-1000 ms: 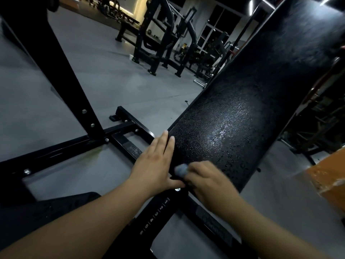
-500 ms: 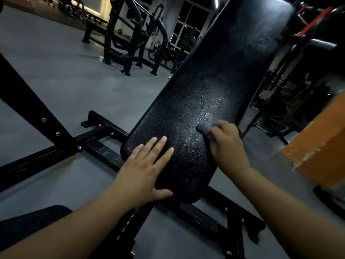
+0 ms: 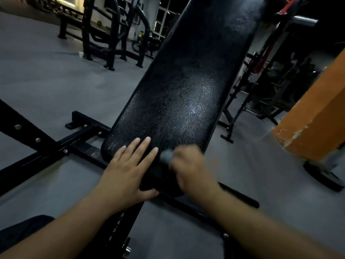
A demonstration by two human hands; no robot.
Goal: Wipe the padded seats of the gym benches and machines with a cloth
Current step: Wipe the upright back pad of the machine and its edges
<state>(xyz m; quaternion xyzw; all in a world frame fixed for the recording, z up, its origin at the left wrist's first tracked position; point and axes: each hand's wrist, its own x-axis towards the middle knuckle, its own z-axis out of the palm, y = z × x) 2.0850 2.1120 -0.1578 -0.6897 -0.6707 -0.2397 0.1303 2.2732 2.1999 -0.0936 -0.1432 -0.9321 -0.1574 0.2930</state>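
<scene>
Right hand (image 3: 190,169), gripping the grey-blue bunched cloth (image 3: 166,156), has slid toward 7 o'clock down the black textured bench pad (image 3: 183,94) since half a second ago. Now motion-blurred at the pad's lower end. Cloth now just beside the flat left hand (image 3: 127,171); earlier well apart.

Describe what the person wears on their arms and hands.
Nothing visible. The left hand and right hand are gloveless, both forearms sleeveless, with no watch or band. The left shows no ring; the right is too blurred to tell.
</scene>
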